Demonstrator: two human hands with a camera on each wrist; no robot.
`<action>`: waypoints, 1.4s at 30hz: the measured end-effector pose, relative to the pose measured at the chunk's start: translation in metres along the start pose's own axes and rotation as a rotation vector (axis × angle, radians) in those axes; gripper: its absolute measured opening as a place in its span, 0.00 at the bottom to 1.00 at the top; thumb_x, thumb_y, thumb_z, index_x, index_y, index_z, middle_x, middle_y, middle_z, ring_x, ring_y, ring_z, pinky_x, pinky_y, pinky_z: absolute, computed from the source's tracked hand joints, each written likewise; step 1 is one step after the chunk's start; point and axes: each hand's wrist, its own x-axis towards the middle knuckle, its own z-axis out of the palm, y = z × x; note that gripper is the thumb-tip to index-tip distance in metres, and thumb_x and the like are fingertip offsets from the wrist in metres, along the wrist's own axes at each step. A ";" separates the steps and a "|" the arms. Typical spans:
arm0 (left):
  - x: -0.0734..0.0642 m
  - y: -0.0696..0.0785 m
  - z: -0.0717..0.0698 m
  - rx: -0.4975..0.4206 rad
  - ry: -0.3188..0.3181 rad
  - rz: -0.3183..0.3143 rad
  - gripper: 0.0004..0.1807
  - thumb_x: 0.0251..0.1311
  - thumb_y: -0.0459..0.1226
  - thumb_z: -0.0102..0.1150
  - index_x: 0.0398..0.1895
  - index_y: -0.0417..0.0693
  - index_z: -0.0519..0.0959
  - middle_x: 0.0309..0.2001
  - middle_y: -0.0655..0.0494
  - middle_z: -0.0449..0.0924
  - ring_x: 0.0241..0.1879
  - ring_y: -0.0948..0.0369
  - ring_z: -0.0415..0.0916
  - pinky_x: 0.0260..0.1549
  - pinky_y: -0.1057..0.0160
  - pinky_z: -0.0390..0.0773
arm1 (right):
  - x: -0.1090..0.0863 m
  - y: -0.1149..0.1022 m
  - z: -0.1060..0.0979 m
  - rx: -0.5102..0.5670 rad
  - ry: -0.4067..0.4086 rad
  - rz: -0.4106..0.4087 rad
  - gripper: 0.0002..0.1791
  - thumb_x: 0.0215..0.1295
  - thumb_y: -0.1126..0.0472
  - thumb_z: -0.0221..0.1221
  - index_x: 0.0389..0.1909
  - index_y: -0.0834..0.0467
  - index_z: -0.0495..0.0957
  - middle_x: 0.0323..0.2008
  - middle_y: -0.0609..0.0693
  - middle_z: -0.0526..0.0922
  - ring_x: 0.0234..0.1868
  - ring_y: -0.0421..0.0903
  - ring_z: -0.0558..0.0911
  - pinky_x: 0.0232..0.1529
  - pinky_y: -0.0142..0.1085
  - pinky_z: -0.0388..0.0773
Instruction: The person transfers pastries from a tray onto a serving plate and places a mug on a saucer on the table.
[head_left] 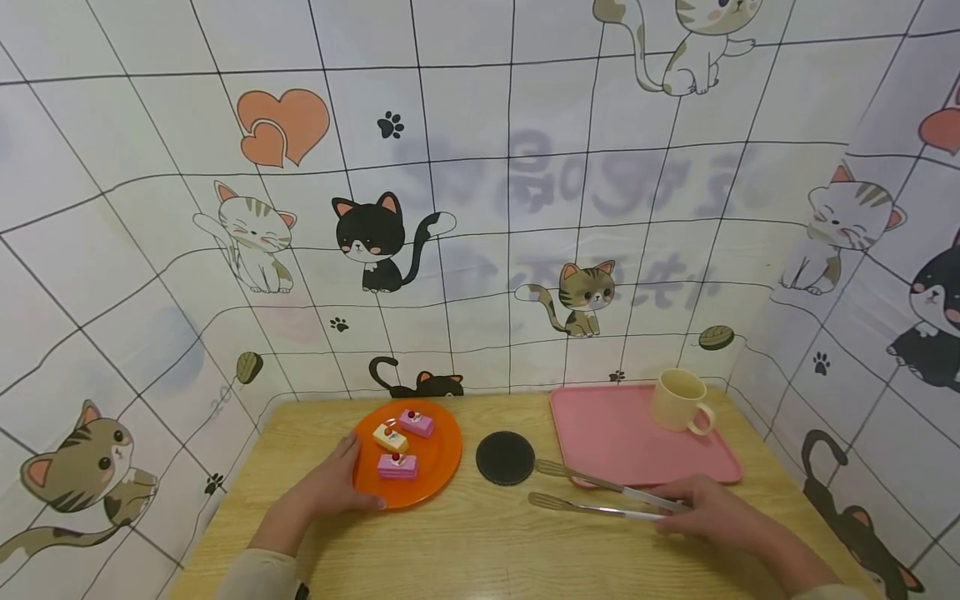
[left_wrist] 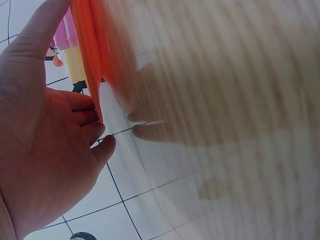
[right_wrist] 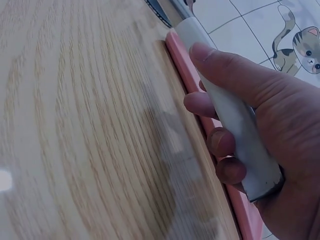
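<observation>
My left hand (head_left: 330, 481) holds the left edge of an orange plate (head_left: 435, 483), its thumb at the front and its fingers farther back along the rim. Three small toy cakes lie on the plate: a pink cake (head_left: 416, 422), a yellow cake (head_left: 391, 438) and another pink cake (head_left: 397, 467). My right hand (head_left: 712, 517) grips metal tongs (head_left: 592, 509) with pale handles. Their two slotted ends stand apart and point left. Close up in the right wrist view, thumb and fingers wrap a white handle (right_wrist: 232, 115).
A black round coaster (head_left: 506, 457) lies between the plate and the tongs. Behind the tongs is a pink tray (head_left: 600, 433), with a pale yellow mug (head_left: 677, 402) at its back right. Cat-patterned walls (head_left: 480, 192) enclose the wooden table (head_left: 450, 550) at the back and sides.
</observation>
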 end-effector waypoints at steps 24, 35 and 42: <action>0.002 0.001 -0.001 -0.010 -0.011 -0.008 0.79 0.45 0.63 0.87 0.88 0.29 0.50 0.88 0.30 0.42 0.85 0.30 0.46 0.79 0.29 0.59 | -0.013 0.019 -0.023 0.028 -0.098 -0.016 0.15 0.71 0.65 0.73 0.56 0.65 0.90 0.28 0.34 0.80 0.27 0.28 0.74 0.23 0.27 0.70; 0.000 0.002 -0.001 -0.012 -0.017 -0.016 0.79 0.46 0.63 0.86 0.88 0.29 0.50 0.88 0.30 0.42 0.85 0.30 0.46 0.78 0.29 0.60 | -0.016 0.023 -0.029 -0.050 -0.053 -0.002 0.17 0.69 0.62 0.76 0.56 0.64 0.91 0.32 0.36 0.84 0.31 0.29 0.75 0.28 0.28 0.73; -0.001 0.003 -0.001 -0.009 -0.014 -0.020 0.78 0.46 0.63 0.86 0.88 0.29 0.50 0.88 0.30 0.42 0.85 0.30 0.47 0.78 0.29 0.61 | -0.018 0.025 -0.032 -0.133 -0.008 -0.074 0.16 0.68 0.63 0.77 0.54 0.63 0.91 0.44 0.44 0.94 0.39 0.28 0.80 0.40 0.26 0.79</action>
